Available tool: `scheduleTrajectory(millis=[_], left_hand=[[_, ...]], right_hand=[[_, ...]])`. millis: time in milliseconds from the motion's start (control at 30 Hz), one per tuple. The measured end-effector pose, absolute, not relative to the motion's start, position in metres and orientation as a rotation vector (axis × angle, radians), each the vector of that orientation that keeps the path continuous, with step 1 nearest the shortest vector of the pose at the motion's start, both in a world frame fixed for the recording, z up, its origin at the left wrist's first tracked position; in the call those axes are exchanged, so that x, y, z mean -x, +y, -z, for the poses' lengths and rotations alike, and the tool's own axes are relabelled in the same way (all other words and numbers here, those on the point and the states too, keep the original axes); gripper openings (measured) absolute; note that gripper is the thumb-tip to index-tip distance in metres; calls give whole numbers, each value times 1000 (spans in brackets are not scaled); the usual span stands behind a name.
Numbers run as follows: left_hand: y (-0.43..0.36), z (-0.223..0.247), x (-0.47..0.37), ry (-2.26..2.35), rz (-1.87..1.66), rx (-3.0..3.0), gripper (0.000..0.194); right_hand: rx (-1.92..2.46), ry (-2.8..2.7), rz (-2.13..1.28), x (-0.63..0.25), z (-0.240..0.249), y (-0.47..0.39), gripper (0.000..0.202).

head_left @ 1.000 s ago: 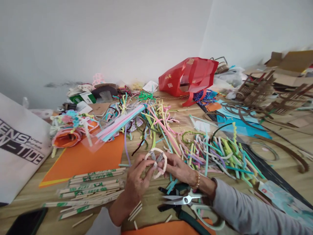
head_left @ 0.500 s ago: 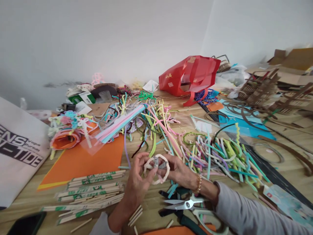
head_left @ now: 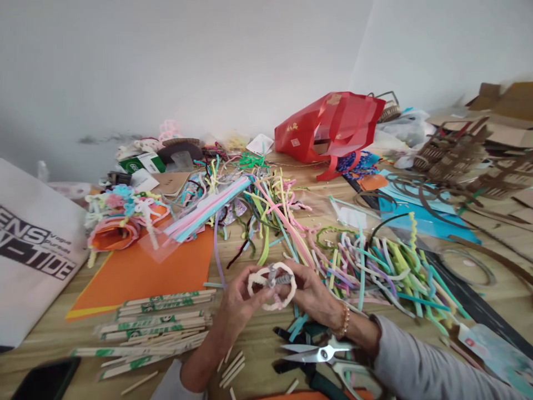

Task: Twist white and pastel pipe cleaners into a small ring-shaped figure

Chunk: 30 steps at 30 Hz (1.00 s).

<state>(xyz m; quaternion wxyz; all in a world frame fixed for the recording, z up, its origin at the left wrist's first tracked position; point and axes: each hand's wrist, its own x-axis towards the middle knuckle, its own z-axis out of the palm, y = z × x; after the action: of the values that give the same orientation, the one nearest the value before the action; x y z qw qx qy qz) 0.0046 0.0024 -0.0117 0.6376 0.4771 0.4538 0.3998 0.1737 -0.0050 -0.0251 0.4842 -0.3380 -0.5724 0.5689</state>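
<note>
Both hands are together low in the middle of the view, around a white fuzzy pipe cleaner ring with grey and pink pieces at its centre. My left hand pinches the ring's left and lower side, its thumb over the grey twisted middle. On the other side my right hand, with a beaded bracelet on the wrist, has its fingers closed behind the ring; those fingertips are partly hidden. Below the right hand lie open scissors over dark-handled pliers.
Paper-wrapped chopsticks lie left, beside orange sheets and a phone. Heaps of coloured pipe cleaners spread right and behind. A red bag lies at the back; a white bag stands far left.
The ring has turned in my hands, so more of its left loop and grey middle show. Both hands remain on it. The whole view has shifted slightly.
</note>
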Motion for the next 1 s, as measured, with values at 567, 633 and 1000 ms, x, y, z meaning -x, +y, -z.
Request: scheduleTrajectory(millis=[567, 633, 1000], left_hand=[[-11, 7, 9, 780, -1431, -2047, 27], [-13, 5, 10, 747, -1448, -2171, 27], [-15, -4, 11, 796, -1548, -2468, 25]], right_hand=[[866, -1243, -1493, -173, 20, -10, 36], [870, -1252, -1494, -173, 19, -10, 38], [894, -1336, -1389, -175, 22, -10, 43]])
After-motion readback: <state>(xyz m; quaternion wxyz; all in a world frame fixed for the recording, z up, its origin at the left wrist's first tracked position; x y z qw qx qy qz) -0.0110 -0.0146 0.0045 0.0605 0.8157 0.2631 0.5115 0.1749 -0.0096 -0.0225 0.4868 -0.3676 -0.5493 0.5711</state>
